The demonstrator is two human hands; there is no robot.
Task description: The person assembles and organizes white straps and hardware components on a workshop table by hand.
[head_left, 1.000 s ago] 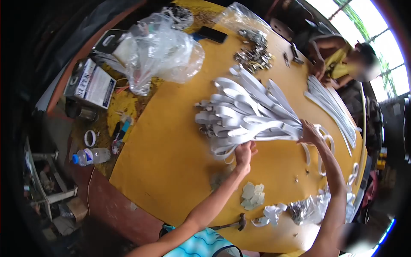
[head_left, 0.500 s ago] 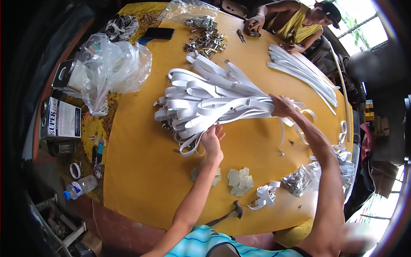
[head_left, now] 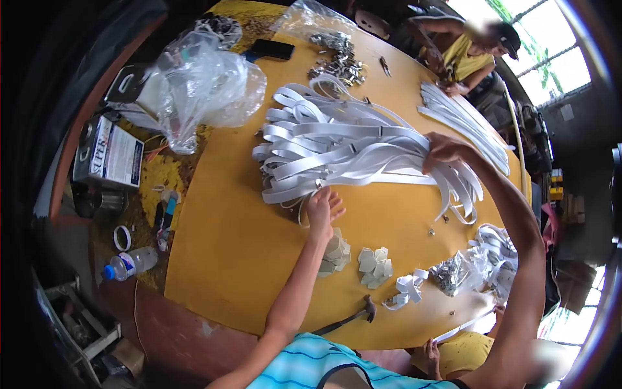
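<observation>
A large bundle of white straps [head_left: 343, 136] lies across the yellow table [head_left: 227, 259], its looped ends at the left. Wrapped round the bundle's right part is my right hand [head_left: 444, 152], with loose strap ends hanging beyond it. My left hand [head_left: 324, 209] is at the bundle's lower left edge, its fingers apart, close to a thin white loop. Whether that loop touches the palm is unclear. Just below my left hand sits a pile of pale flat pieces [head_left: 335, 254], with a second pile [head_left: 375, 266] to its right.
Metal clips [head_left: 340, 61], a phone [head_left: 272, 50] and plastic bags [head_left: 207, 84] lie at the back left. A co-worker [head_left: 470, 55] is by more straps [head_left: 460, 120]. Near me are a hammer [head_left: 350, 318] and another person's hands [head_left: 432, 353]. A bottle [head_left: 131, 262] stands left.
The view has shifted. The bundle's loops lie flatter, and more strap ends hang past my right hand. The co-worker's hand has left the table, and another person's hands now show at the lower right.
</observation>
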